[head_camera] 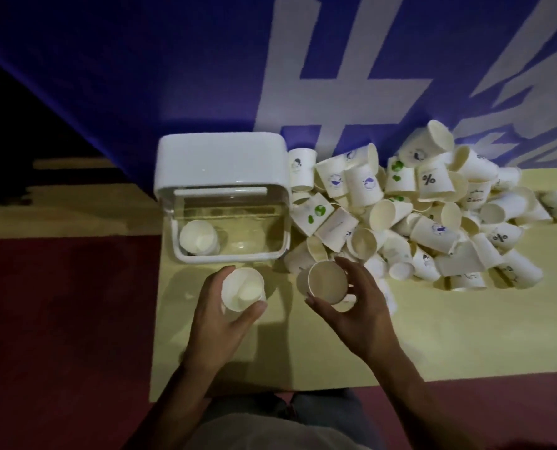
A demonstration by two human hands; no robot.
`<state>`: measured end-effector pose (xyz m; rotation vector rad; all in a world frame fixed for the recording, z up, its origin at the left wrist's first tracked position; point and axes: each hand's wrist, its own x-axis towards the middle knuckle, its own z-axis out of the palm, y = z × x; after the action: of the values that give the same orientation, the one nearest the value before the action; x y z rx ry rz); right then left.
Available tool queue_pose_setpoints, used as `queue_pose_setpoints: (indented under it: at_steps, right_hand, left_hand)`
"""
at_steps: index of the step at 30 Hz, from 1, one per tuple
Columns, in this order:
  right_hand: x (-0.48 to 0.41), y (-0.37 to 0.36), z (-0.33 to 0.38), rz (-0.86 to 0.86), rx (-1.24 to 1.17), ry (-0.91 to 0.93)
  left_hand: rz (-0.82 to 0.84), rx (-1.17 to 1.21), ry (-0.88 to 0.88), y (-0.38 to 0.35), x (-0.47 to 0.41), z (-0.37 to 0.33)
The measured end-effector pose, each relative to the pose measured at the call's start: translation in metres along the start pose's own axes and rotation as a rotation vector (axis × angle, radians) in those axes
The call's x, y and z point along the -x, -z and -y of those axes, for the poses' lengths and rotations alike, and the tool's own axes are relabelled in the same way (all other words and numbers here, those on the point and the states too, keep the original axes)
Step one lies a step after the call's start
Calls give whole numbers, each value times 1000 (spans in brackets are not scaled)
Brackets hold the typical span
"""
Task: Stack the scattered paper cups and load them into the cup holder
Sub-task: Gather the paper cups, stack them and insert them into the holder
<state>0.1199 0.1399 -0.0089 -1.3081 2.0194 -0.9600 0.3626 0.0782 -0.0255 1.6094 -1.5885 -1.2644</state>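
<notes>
Centrally, the left hand (218, 319) grips a cup (243, 289) and the right hand (361, 313) pinches a second cup (327, 282). Bare table (465, 336) lies lower right. The heap (433, 222) hides its lower cups.

Paper cups (433, 203) matt; cup holder (220, 164) glossy white plastic, clear walls; table (449, 336) smooth, pale yellow, matt.

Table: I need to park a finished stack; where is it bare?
Bare table runs along the near edge, right of the right hand, nearer than the cup pile. Crowded: the pile fills the far right, from the cup holder to the banner.
</notes>
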Motion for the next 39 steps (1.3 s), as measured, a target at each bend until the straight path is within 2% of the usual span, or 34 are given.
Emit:
queue_pose_setpoints:
  at_steps: [7, 11, 19, 29, 33, 36, 39]
  right_hand:
    - [-21, -78, 54, 82, 14, 57]
    - [-30, -103, 73, 98, -6, 49]
    - [-43, -117, 90, 68, -17, 44]
    - [-58, -124, 93, 66, -10, 41]
    - [-65, -131, 104, 51, 8, 58]
    - [-74, -138, 117, 40, -5, 76]
    - [-82, -151, 127, 87, -25, 143]
  left_hand:
    - [-182, 12, -32, 77, -41, 13]
    - [-225, -8, -90, 99, -75, 10]
    - [-107, -124, -119, 95, -120, 29]
    - [64, -386, 84, 70, -150, 57]
    - [96, -393, 75, 69, -151, 59]
    - [121, -158, 141, 75, -150, 64]
    - [66, -137, 97, 90, -138, 66]
